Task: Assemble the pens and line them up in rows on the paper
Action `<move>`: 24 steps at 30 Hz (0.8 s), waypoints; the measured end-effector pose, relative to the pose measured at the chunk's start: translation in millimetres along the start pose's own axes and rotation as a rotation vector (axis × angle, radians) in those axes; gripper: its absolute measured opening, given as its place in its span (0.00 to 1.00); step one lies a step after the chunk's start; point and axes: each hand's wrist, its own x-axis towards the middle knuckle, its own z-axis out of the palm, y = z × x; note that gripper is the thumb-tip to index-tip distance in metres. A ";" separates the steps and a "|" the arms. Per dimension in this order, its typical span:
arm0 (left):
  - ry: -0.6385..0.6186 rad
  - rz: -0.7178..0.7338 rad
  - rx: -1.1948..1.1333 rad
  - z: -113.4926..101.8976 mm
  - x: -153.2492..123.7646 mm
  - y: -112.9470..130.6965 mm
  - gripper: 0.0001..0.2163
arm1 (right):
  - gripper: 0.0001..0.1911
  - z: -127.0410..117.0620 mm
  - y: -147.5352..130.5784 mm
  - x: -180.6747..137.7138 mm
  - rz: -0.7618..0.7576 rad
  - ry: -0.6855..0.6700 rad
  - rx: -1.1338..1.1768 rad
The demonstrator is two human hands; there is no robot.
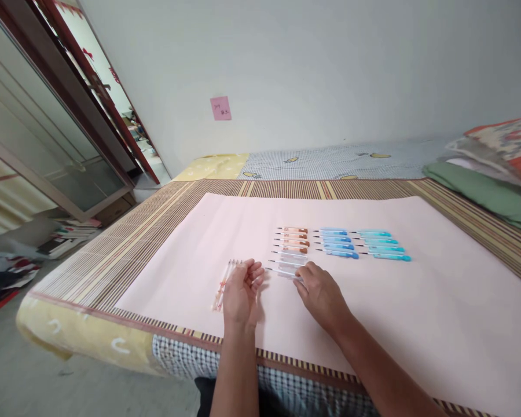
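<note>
My right hand (323, 292) pinches the right end of a clear pen (282, 271), the nearest of several clear-barrelled pens lying on the pink sheet (169, 278). My left hand (244, 289) is palm up, its fingers loosely curled and apart with nothing in them. It partly covers a slanted group of clear pens with pink-orange marks (221, 285). Beyond the clear pens lie several brown-and-orange pens (293, 236). To their right are a column of blue pens (336, 240) and a column of turquoise pens (382, 242), their tips pointing left.
The sheet lies on a striped mat (143, 231) over a bed with a yellow and checked cover (186, 354). Folded green cloth (481, 188) and a patterned pillow (510, 145) are at the far right. A pink note (221, 108) is on the wall behind.
</note>
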 end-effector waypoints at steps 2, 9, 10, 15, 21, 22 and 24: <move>-0.022 0.047 0.099 -0.5 0.2 -2.0 0.09 | 0.03 -1.3 1.4 0.0 0.015 0.022 0.062; -0.141 0.076 0.411 -1.3 -2.2 -14.5 0.15 | 0.08 -11.1 10.9 1.5 0.117 0.082 0.250; -0.149 0.082 0.438 -1.4 -2.4 -16.7 0.16 | 0.08 -12.5 12.2 1.7 0.129 0.080 0.264; -0.134 0.083 0.448 -2.7 -0.7 -27.4 0.20 | 0.09 -16.1 17.4 2.5 0.154 0.079 0.292; -0.143 0.084 0.512 -2.5 0.3 -32.8 0.23 | 0.09 -21.2 27.3 3.7 0.257 0.026 0.274; -0.138 0.091 0.539 -1.8 -0.4 -32.4 0.23 | 0.09 -22.7 29.4 3.7 0.275 0.000 0.266; -0.125 0.104 0.568 -0.2 -1.9 -31.3 0.23 | 0.10 -25.4 33.0 3.2 0.296 -0.060 0.261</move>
